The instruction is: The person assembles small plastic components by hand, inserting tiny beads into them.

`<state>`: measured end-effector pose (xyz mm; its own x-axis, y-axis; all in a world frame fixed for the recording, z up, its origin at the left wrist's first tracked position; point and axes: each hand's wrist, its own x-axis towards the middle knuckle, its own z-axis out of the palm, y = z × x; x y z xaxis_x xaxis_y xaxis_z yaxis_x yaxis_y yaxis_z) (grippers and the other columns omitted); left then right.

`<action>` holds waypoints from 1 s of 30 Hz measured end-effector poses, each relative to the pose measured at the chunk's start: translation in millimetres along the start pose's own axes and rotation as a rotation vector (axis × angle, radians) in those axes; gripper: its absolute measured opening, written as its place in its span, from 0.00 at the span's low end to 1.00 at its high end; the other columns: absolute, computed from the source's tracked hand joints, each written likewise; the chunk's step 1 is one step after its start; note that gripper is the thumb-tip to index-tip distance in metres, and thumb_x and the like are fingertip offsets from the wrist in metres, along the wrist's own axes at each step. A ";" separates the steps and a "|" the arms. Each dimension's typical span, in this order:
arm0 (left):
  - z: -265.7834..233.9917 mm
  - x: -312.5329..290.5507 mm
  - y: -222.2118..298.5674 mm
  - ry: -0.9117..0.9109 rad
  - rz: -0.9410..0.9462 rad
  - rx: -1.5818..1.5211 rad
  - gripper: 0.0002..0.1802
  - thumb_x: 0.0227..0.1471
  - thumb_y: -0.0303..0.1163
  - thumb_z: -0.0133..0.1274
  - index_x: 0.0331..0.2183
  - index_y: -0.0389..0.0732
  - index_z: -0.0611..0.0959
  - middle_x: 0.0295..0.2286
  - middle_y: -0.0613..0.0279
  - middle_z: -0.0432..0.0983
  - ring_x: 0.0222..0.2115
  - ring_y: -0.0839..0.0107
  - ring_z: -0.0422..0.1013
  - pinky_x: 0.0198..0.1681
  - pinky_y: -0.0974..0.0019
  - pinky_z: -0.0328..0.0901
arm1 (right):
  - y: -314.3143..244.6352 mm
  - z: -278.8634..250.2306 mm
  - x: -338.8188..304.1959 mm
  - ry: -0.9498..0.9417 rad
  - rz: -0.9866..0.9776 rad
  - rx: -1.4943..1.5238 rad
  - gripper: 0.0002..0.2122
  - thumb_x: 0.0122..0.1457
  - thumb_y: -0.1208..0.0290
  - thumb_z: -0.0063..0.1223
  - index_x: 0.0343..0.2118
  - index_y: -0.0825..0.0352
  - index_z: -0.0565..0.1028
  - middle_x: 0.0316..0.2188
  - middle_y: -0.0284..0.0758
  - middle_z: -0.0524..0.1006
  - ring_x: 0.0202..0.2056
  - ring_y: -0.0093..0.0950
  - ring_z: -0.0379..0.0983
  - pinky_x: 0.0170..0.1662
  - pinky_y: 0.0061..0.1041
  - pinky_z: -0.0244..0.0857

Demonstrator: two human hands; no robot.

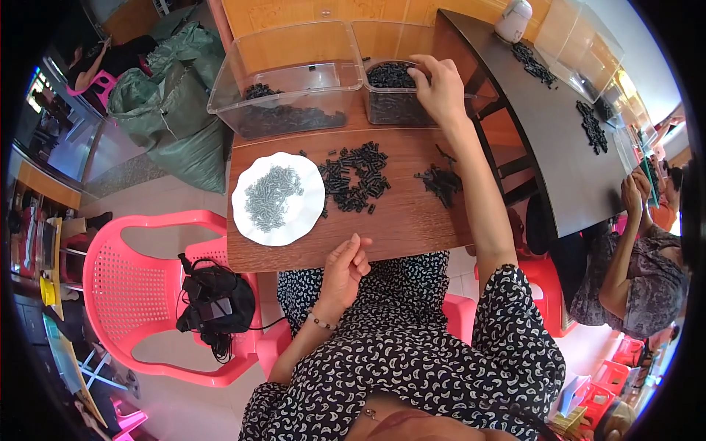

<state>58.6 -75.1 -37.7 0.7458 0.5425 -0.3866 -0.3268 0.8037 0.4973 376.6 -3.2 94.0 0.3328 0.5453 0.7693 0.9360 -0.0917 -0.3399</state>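
The work looks partway along: black tubular pieces [390,76] sit inside the smaller clear box [401,112], with more heaped in the larger clear box [294,101], while a loose cluster of black tubes [373,163] on the brown surface [412,234] seems left to handle. Small metallic springs [271,197] lie on the white plate [310,209], apparently plenty remaining, and a pile of thin black parts [441,185] lies to the right, under the person's forearm. The right hand [443,87] is at the smaller box's rim, its grip bent with thumb and forefinger near each other; whether it pinches anything cannot be told. The left hand [344,270] is by the near edge, fingers curled and thumb against the forefinger; any held piece is hidden. Bare wood runs along the near edge and between the tubes and the thin parts, giving room to move. The plate sits close to the left edge, and the boxes' raised walls bound the far side.
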 end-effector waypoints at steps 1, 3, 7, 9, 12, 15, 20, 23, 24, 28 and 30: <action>0.5 0.1 -0.7 -0.011 0.005 0.017 0.15 0.60 0.39 0.49 0.35 0.35 0.80 0.17 0.75 0.61 0.18 0.83 0.58 0.23 0.78 0.55 | 12.8 4.0 4.0 -0.029 0.002 -0.051 0.07 0.52 0.72 0.56 0.33 0.66 0.78 0.28 0.37 0.78 0.34 0.37 0.71 0.38 0.32 0.67; -1.8 -1.3 -0.2 -0.013 0.010 0.018 0.16 0.60 0.39 0.48 0.35 0.35 0.80 0.17 0.75 0.61 0.18 0.83 0.58 0.23 0.78 0.55 | 11.3 10.1 5.1 -0.072 -0.005 -0.087 0.07 0.52 0.71 0.56 0.34 0.66 0.78 0.28 0.37 0.78 0.34 0.38 0.71 0.38 0.33 0.67; -5.0 -2.2 2.7 -0.022 0.000 0.023 0.16 0.61 0.38 0.48 0.35 0.34 0.79 0.17 0.75 0.61 0.18 0.83 0.59 0.23 0.77 0.56 | -9.9 4.0 -25.3 -0.054 -0.122 0.122 0.03 0.50 0.75 0.57 0.29 0.66 0.78 0.24 0.36 0.76 0.32 0.37 0.69 0.36 0.33 0.66; -4.7 -0.7 4.6 -0.026 -0.016 0.007 0.16 0.61 0.38 0.48 0.35 0.34 0.79 0.17 0.74 0.61 0.18 0.83 0.59 0.23 0.77 0.56 | -24.7 -2.1 -48.7 -0.159 -0.235 0.209 0.03 0.47 0.78 0.59 0.26 0.65 0.76 0.23 0.35 0.75 0.31 0.36 0.68 0.35 0.32 0.65; -5.1 2.4 3.1 -0.043 -0.040 -0.011 0.16 0.61 0.38 0.48 0.34 0.34 0.80 0.17 0.74 0.62 0.18 0.82 0.59 0.23 0.77 0.56 | -24.7 -1.7 -87.8 -0.373 -0.276 0.202 0.05 0.46 0.78 0.59 0.28 0.65 0.76 0.25 0.35 0.75 0.34 0.37 0.67 0.38 0.32 0.64; -3.9 2.5 1.6 -0.037 -0.027 0.026 0.16 0.61 0.38 0.47 0.33 0.34 0.80 0.17 0.74 0.62 0.18 0.82 0.59 0.23 0.77 0.56 | -16.5 7.1 -116.4 -0.503 -0.212 0.182 0.06 0.47 0.78 0.58 0.30 0.66 0.77 0.27 0.36 0.75 0.37 0.37 0.67 0.42 0.32 0.64; -3.9 2.1 0.2 -0.036 -0.018 0.054 0.16 0.61 0.38 0.47 0.33 0.34 0.80 0.16 0.74 0.62 0.18 0.83 0.59 0.23 0.78 0.56 | -5.7 19.6 -132.7 -0.565 -0.147 0.084 0.07 0.48 0.78 0.58 0.33 0.66 0.78 0.30 0.36 0.75 0.39 0.37 0.66 0.43 0.33 0.63; -3.3 0.6 0.4 -0.044 -0.016 0.073 0.16 0.61 0.38 0.46 0.33 0.34 0.80 0.16 0.75 0.62 0.18 0.83 0.59 0.23 0.78 0.56 | -4.1 22.6 -136.5 -0.564 -0.109 0.086 0.07 0.48 0.78 0.59 0.33 0.66 0.78 0.30 0.36 0.75 0.38 0.37 0.66 0.42 0.32 0.63; -3.0 0.4 0.5 -0.041 -0.017 0.073 0.16 0.61 0.38 0.46 0.33 0.34 0.80 0.16 0.75 0.62 0.18 0.83 0.59 0.23 0.78 0.56 | -4.5 22.1 -137.1 -0.566 -0.107 0.087 0.07 0.48 0.78 0.59 0.33 0.66 0.78 0.30 0.36 0.75 0.38 0.37 0.66 0.42 0.32 0.63; -1.9 0.0 0.1 -0.032 0.009 0.059 0.15 0.61 0.37 0.46 0.35 0.35 0.80 0.19 0.73 0.65 0.19 0.82 0.61 0.24 0.77 0.58 | -13.0 13.5 -136.0 -0.542 -0.053 0.163 0.07 0.48 0.78 0.59 0.32 0.66 0.78 0.29 0.36 0.75 0.38 0.36 0.66 0.42 0.31 0.63; -1.7 -0.2 -0.6 -0.016 0.036 0.051 0.14 0.61 0.36 0.46 0.37 0.35 0.80 0.21 0.72 0.67 0.20 0.82 0.62 0.25 0.77 0.59 | -22.5 6.4 -136.8 -0.534 -0.043 0.211 0.07 0.47 0.78 0.60 0.31 0.67 0.78 0.29 0.36 0.75 0.37 0.36 0.67 0.42 0.31 0.63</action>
<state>57.7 -75.3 -39.2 0.7432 0.5669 -0.3554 -0.3243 0.7698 0.5498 309.3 -70.4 -7.0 0.1401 0.8949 0.4237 0.8859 0.0778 -0.4572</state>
